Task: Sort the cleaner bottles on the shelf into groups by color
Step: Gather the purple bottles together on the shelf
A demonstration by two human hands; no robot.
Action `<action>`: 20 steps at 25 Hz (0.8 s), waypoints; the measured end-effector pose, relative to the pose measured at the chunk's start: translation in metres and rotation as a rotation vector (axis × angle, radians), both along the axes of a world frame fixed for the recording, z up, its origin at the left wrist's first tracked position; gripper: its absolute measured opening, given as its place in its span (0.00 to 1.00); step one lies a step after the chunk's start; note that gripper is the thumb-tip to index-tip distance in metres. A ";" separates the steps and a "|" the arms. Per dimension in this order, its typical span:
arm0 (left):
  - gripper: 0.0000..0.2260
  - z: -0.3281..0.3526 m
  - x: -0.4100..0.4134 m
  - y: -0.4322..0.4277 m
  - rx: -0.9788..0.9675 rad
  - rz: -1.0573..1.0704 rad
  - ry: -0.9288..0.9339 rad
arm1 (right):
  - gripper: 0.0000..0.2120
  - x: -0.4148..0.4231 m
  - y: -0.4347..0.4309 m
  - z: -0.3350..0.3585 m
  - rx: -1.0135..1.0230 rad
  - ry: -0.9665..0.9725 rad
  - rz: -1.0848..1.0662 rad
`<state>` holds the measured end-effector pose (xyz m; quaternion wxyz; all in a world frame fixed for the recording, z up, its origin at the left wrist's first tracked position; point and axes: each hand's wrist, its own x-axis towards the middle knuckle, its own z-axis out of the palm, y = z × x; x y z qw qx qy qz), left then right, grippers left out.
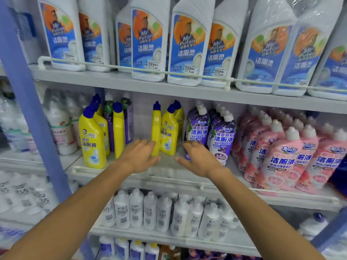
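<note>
Both hands reach in with fingers straight and spread, holding nothing, over the bare stretch of the middle shelf (167, 167) just behind its front rail. The left hand (139, 156) is just beside the mid-shelf yellow bottles (169, 132); whether it touches them is unclear. The right hand (197, 159) is in front of the purple bottles (221, 136). A second yellow cluster (92, 139) stands toward the shelf's left end with stray purple bottles (128, 121) behind it, so the gap likely serves as working room for merging colours. Pink bottles (289, 156) fill the right end.
</note>
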<state>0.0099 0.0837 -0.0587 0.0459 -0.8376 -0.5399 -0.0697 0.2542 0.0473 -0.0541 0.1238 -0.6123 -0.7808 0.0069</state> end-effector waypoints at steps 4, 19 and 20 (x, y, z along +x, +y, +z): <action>0.28 0.014 -0.021 0.046 0.008 0.005 -0.018 | 0.26 -0.029 0.044 0.014 0.034 0.035 0.004; 0.28 0.083 -0.092 0.050 0.198 0.110 -0.044 | 0.29 -0.132 0.141 0.061 0.118 0.107 0.314; 0.28 0.092 -0.096 0.051 0.205 0.136 -0.057 | 0.29 -0.136 0.145 0.065 0.123 0.107 0.319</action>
